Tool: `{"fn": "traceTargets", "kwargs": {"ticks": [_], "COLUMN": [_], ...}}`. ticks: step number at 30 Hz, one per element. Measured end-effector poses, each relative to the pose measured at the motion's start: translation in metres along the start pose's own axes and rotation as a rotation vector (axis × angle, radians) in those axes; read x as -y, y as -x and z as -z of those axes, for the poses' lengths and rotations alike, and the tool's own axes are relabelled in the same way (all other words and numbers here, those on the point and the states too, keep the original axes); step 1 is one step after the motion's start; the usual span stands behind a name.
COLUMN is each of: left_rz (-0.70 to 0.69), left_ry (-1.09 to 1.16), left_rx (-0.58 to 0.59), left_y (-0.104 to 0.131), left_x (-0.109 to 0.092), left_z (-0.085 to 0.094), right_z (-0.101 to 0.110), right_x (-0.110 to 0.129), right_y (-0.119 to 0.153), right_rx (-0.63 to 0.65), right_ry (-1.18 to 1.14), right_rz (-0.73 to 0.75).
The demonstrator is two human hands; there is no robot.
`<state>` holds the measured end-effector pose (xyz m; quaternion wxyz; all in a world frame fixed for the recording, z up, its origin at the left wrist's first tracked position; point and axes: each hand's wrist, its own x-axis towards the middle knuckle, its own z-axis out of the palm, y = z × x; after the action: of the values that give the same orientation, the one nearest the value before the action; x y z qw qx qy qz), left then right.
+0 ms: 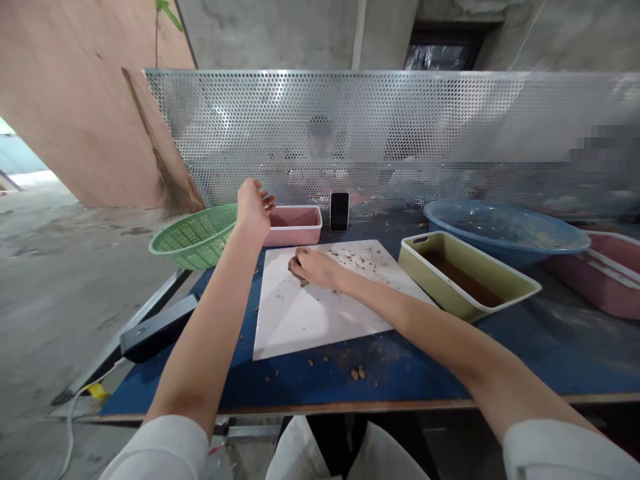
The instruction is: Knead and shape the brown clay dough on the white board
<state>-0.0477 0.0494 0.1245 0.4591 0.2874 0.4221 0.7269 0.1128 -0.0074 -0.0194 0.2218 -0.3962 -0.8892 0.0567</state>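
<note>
My left hand (pixel 253 208) hovers with fingers apart and empty, just above the near left corner of a pink tub (pixel 295 227) and beside a green basket (pixel 197 237). My right hand (pixel 315 267) presses down on a brown lump of clay (pixel 294 265) at the far left part of a white board (pixel 310 313). Brown crumbs (pixel 357 257) lie scattered over the far half of the board. The lump is mostly hidden under my fingers.
A blue table (pixel 525 353) holds a yellow-green tray (pixel 467 273) of brown liquid, a blue basin (pixel 505 230), a pink tray (pixel 607 273) at right and an upright phone (pixel 339 211). A perforated metal screen (pixel 400 133) backs the table. Loose crumbs (pixel 357 373) lie near the front edge.
</note>
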Motion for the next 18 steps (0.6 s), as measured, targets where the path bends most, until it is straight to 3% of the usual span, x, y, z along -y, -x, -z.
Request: {"fn": "traceTargets", "kwargs": {"ticks": [3,7,14,16,18], "left_rz": [0.000,-0.015,-0.040,-0.033,-0.034], "left_ry": [0.010,-0.002,0.034,0.047,0.073], "left_rx": [0.013,0.049,0.085,0.097,0.101], "left_y": [0.000,-0.002,-0.004,-0.004,-0.004], "left_x": [0.001,0.003,0.000,0.000,0.000], "left_z": [-0.001,-0.001,-0.007,-0.008,-0.009], "right_z": [-0.007,-0.007,0.000,0.006,0.012], "right_x": [0.002,-0.006,-0.019,-0.020,-0.019], "right_y": [-0.009,-0.011,-0.023,-0.020,-0.011], "right_rx": [0.092,0.154,-0.018,-0.020,0.006], "right_ry": [0.148,-0.102,-0.488,-0.517,-0.386], "right_rz": [0.003,-0.142,-0.356,-0.343,-0.263]}}
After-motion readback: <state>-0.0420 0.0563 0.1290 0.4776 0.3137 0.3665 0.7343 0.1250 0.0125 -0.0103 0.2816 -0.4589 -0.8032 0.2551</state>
